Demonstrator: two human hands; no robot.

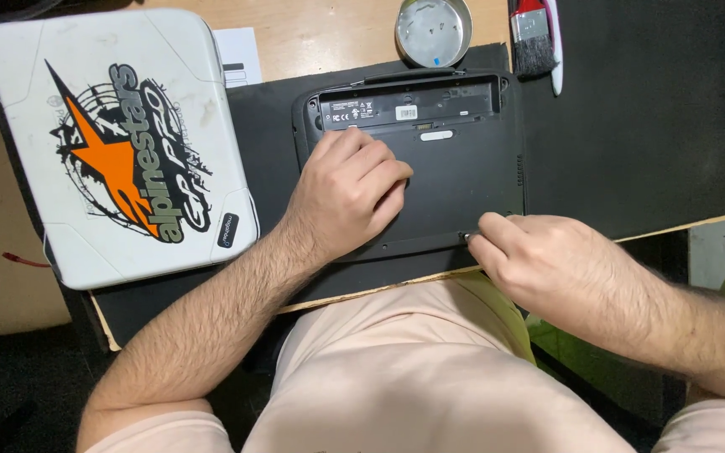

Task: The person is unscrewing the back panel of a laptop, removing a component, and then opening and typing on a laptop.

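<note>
**Both hands on the upturned laptop, right fingers at a bottom-edge screw**

The black laptop point(463, 180) lies bottom-up on the dark mat point(631, 126), dead centre of your view, its open battery bay along the 12 o'clock edge.

Your left hand point(347, 191) rests palm-down on the base panel, fingers together and curled lightly, pressing on the shell rather than gripping anything. It reads as a bracing hand.

Your right hand point(539, 256) sits at the 5 o'clock corner of the laptop. Thumb and forefinger are pinched close at the rim, around something small and metallic; whether that is a screw or a driver tip cannot be made out.

Judgement: you are on the fastener stage of opening the base, working 1 screw on the near edge.

The next move seems to call for:
- a steady downward hold from the left hand so the shell does not slide;
- a firm pinch on the right, since a small part can drop off the mat edge just below.

Around you:
- round metal tin point(434, 29) at 12 o'clock, a few small bits inside.
- red-handled brush point(534, 38) at 1 o'clock.
- white case with orange star graphic point(119, 138) at 9 o'clock, overlapping the mat.
- wooden table point(329, 33) beneath.
</note>
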